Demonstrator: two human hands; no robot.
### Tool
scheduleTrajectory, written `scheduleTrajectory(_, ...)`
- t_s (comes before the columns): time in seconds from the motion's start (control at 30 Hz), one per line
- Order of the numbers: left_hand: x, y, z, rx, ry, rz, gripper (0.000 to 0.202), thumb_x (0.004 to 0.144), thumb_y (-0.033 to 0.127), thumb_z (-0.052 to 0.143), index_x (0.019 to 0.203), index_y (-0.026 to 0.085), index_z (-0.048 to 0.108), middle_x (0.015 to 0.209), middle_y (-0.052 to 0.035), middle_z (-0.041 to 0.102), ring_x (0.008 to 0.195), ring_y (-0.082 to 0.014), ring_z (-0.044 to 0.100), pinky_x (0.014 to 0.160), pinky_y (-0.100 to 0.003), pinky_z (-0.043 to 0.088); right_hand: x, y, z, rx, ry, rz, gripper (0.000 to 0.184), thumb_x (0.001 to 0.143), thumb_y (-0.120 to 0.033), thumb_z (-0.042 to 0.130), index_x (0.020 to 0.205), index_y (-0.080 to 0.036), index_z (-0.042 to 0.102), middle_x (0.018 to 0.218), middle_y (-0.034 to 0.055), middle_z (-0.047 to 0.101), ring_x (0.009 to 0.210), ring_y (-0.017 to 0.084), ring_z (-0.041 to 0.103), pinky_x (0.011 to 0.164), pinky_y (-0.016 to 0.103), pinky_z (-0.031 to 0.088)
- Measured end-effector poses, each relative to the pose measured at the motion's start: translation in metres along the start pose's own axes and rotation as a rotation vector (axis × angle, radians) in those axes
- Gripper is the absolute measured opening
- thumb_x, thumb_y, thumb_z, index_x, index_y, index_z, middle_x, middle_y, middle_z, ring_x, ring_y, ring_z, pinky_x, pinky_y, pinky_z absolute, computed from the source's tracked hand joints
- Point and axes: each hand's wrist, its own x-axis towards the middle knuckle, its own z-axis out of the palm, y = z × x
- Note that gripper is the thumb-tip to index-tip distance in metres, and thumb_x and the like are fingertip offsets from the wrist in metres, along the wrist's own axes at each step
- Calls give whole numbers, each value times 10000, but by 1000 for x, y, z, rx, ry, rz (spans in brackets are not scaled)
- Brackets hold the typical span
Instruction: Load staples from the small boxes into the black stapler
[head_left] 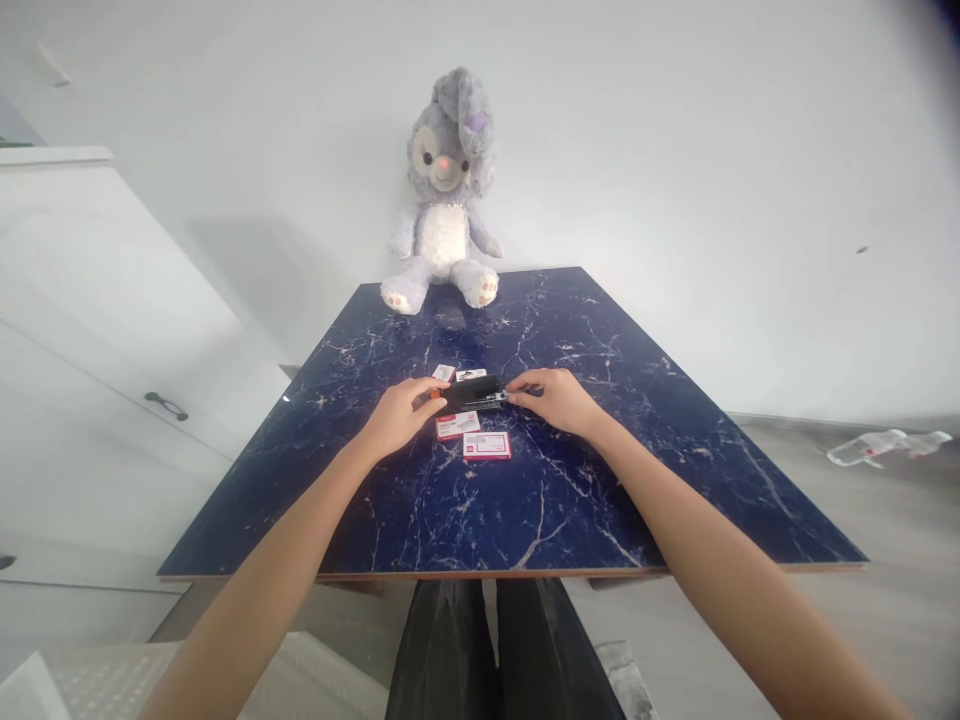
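Observation:
A black stapler (471,391) with an orange part at its left end is held level between my hands, just over the table or resting on it; I cannot tell which. My left hand (401,412) pinches the orange end between thumb and fingers. At the other end, the fingers of my right hand (556,398) close on the stapler's silver metal tip. Directly in front of it lies a red-and-white staple box (457,425), and nearer to me is a second staple box (487,446). Behind the stapler, a small box (443,373) and a white card-like piece (471,375) are partly hidden.
The dark blue marbled table (600,500) stands against a white wall. A grey plush toy (445,235) sits at its far edge. White cabinets (97,330) are on the left. Clear plastic bottles (870,448) lie on the floor at the right.

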Motion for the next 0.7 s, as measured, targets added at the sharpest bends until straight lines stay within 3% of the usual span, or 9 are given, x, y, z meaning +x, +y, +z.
scheduleTrajectory(0.5,1,-1,2,-2,6,6,329,935,425,570,1207,276,678,1151,-53,713,882,-205,676,844,-357,519,0,0,4,2,-22,87,140,838,-353,701,930,-282,780,964,-22,772,851,180,696,818,302,530)
scheduleTrajectory(0.7,1,0,-1,-5,-19,-2,353,931,408,564,1242,267,656,1209,-62,699,928,-216,680,852,-361,531,-1,-6,-3,-38,-41,69,227,830,-310,671,1042,-284,749,1031,-18,761,859,165,696,836,285,528)
